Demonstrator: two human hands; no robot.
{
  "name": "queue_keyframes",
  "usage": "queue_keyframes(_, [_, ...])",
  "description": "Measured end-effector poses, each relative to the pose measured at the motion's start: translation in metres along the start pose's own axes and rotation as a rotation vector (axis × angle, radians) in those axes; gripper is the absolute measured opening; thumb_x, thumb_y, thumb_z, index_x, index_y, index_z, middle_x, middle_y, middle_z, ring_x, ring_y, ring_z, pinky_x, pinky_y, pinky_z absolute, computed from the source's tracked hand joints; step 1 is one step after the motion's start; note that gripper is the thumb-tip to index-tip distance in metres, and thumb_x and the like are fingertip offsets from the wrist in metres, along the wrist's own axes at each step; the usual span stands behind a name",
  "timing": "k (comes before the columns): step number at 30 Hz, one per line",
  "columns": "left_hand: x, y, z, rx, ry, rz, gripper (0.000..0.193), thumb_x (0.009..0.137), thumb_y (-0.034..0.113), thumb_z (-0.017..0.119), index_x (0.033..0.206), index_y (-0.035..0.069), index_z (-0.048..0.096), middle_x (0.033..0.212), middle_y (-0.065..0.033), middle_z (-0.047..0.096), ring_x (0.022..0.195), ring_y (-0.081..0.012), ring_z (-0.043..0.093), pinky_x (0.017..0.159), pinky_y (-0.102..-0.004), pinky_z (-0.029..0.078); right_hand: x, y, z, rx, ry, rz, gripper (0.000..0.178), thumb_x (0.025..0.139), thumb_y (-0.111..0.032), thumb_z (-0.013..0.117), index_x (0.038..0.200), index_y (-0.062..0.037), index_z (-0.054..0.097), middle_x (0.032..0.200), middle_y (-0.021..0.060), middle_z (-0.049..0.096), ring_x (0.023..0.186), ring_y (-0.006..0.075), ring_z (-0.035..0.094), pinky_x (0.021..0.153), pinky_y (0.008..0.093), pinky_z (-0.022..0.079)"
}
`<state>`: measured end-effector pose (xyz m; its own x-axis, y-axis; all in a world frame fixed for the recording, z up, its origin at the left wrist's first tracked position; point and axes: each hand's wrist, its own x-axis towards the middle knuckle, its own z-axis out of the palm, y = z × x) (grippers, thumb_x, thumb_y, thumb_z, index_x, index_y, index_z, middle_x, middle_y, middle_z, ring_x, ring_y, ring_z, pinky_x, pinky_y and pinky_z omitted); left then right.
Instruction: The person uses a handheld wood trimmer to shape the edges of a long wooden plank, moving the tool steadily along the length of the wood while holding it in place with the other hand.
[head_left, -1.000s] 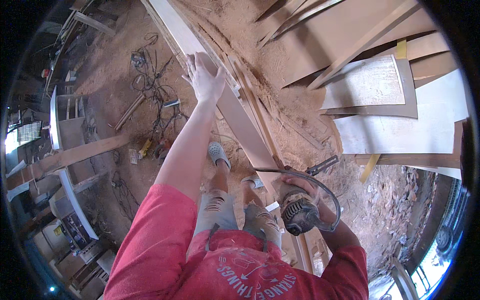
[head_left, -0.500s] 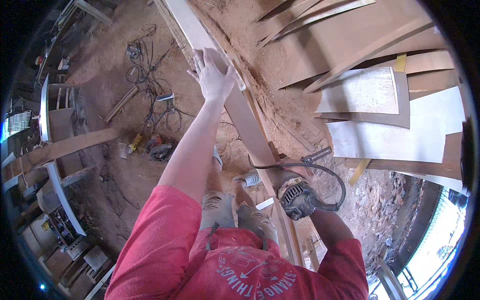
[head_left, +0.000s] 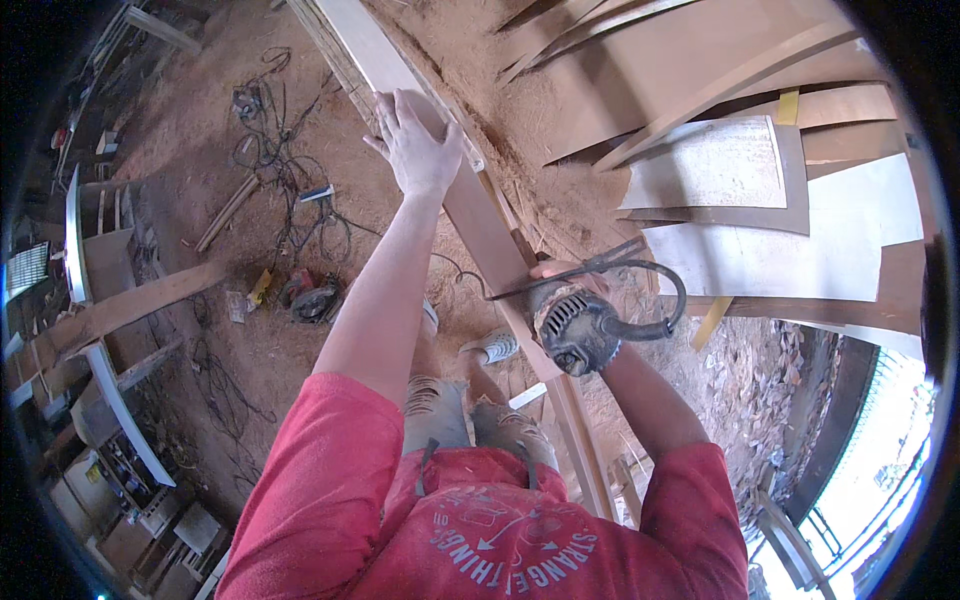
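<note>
A long pale wooden plank (head_left: 470,215) runs diagonally from the top middle down toward my body. My left hand (head_left: 415,145) lies flat on its upper part, fingers spread, pressing on the wood. My right hand (head_left: 565,272) grips a grey electric power tool (head_left: 575,325) with a round vented motor housing, held against the plank's right edge lower down. Its black cord (head_left: 660,310) loops out to the right. Most of my right hand is hidden behind the tool.
Sawdust covers the ground. Curved plywood pieces and boards (head_left: 720,170) lie to the right. On the left are tangled cables (head_left: 290,190), a red circular saw (head_left: 310,298), a loose beam (head_left: 130,305) and shelving (head_left: 110,440). My feet (head_left: 490,347) stand beside the plank.
My right hand has brought the power tool up along the plank, nearer to my left hand. The left hand has stayed pressed on the plank.
</note>
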<state>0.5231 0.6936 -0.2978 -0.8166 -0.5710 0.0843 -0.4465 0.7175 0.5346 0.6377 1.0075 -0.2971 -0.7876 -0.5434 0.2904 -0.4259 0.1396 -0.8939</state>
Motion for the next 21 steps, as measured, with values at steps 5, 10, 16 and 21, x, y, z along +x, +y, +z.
queue_keyframes(5, [0.001,0.004,0.002,-0.008,-0.016,-0.023,0.107,0.091,0.042,0.079,0.171,0.002,0.019,0.180,-0.0265,0.012,0.169,-0.0376,0.013,0.136,-0.0638,-0.001,0.000,0.012,0.012,0.324,0.017,0.471,0.026,0.092,-0.014,0.079,0.116,-0.0093,0.069,0.119,0.0131,0.080,0.103,0.0295,0.079,0.092,0.0409,0.063])
queue_keyframes(10, [0.001,-0.003,0.001,-0.013,0.020,-0.005,0.108,0.091,0.045,0.080,0.171,0.002,0.021,0.180,-0.0264,0.013,0.169,-0.0365,0.011,0.136,-0.0624,-0.003,0.024,0.011,0.019,0.426,0.027,0.312,0.030,0.107,-0.011,0.058,0.131,0.0030,0.070,0.130,0.0156,0.075,0.108,0.0209,0.075,0.091,0.0326,0.064])
queue_keyframes(16, [0.002,0.000,0.003,-0.015,0.014,-0.014,0.108,0.091,0.045,0.079,0.170,0.001,0.022,0.180,-0.0268,0.014,0.169,-0.0356,0.011,0.136,-0.0630,-0.002,0.040,0.017,0.016,1.198,0.011,0.545,0.033,0.106,-0.017,0.064,0.132,0.0034,0.067,0.134,0.0167,0.072,0.122,0.0239,0.070,0.109,0.0392,0.056])
queue_keyframes(21, [0.003,-0.001,0.003,-0.036,0.011,-0.016,0.107,0.090,0.044,0.079,0.170,0.000,0.022,0.179,-0.0267,0.014,0.169,-0.0355,0.012,0.135,-0.0636,-0.002,0.055,0.007,0.020,0.486,-0.061,0.199,0.052,0.105,-0.036,0.067,0.139,0.0029,0.061,0.128,0.0193,0.072,0.116,0.0299,0.071,0.103,0.0442,0.060])
